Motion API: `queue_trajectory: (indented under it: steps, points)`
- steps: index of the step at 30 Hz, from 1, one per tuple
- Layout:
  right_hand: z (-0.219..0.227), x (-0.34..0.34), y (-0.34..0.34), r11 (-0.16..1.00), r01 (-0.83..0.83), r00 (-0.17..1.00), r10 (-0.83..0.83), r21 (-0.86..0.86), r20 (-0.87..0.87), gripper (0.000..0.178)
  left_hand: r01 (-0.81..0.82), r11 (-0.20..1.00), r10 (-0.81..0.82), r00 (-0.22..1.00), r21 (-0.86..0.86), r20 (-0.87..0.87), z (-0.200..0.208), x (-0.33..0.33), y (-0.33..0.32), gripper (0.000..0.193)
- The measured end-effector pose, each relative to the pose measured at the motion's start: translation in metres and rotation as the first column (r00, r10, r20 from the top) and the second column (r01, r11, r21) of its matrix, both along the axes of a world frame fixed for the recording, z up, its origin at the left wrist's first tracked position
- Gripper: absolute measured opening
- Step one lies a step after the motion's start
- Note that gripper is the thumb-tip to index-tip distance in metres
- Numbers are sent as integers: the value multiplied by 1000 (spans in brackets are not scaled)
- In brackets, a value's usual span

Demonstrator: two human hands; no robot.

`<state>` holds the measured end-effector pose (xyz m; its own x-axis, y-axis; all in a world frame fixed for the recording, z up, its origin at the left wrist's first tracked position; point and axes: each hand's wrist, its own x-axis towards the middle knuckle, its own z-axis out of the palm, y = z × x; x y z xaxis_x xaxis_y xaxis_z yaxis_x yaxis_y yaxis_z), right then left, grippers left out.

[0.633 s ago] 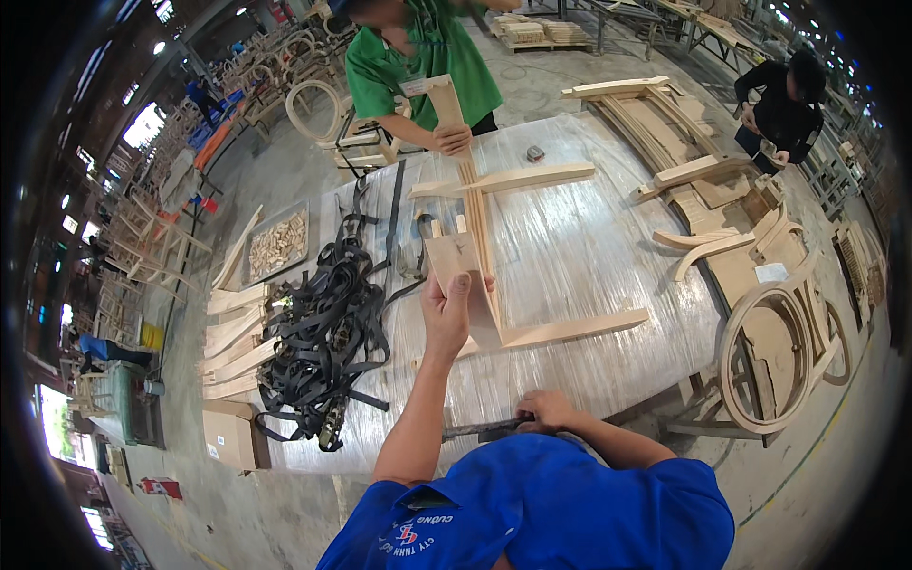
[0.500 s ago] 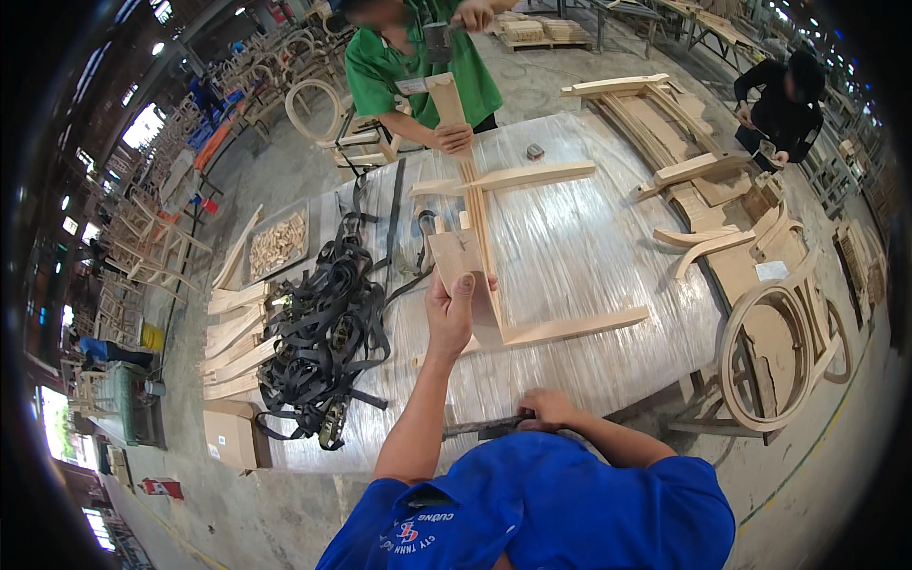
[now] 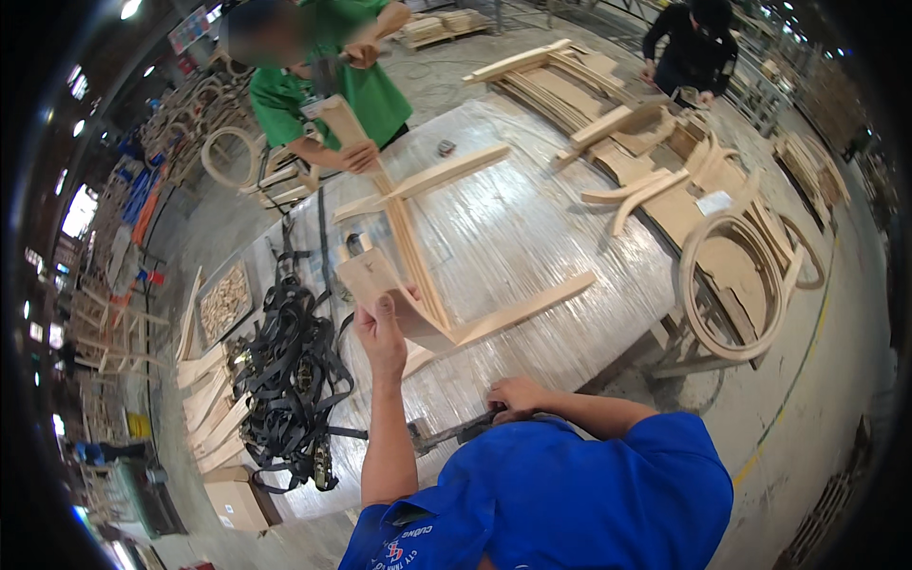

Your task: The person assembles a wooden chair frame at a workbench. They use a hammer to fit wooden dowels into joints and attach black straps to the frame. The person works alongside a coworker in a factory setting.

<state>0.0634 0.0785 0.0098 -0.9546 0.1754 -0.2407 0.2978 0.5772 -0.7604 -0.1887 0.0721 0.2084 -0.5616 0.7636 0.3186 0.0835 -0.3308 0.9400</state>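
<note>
In front of me, a pale wooden chair frame (image 3: 408, 237) rests on the table, with long rails and crossing bars. My left hand (image 3: 383, 340) is closed on the wide curved wooden board (image 3: 370, 275) at its near end, thumb on the face and fingers behind. By the table's near edge, my right hand (image 3: 518, 397) is closed round a dark tool (image 3: 475, 427), its form partly hidden by my body. Across the table, a person in green (image 3: 380, 104) grips the frame's far board (image 3: 340, 119) with one hand and holds a dark mallet-like tool (image 3: 326, 71) above it.
The table (image 3: 532, 228) is covered in clear film. To the left lie tangled black straps (image 3: 294, 380), curved wooden pieces (image 3: 204, 399), a tray of small wood bits (image 3: 226, 296) and a cardboard box (image 3: 237, 499). Oval wooden frames (image 3: 689, 294) stand at the right; a person in black (image 3: 689, 52) is beyond.
My view has turned to the right, so the table and frame appear farther left. Both my hands keep their holds; the frame stays in much the same place on the table.
</note>
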Motion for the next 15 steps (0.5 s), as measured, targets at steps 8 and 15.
queue_trajectory:
  steps: [8,15]
  points:
    - [9,3,2,1000,-4,997,5,-16,79,42,13,1000,-12,996,11,-92,-14,-3,-2,55]
    - [10,4,-1,1000,3,999,-4,16,40,42,6,1000,-6,997,-12,-72,-12,-1,-5,58]
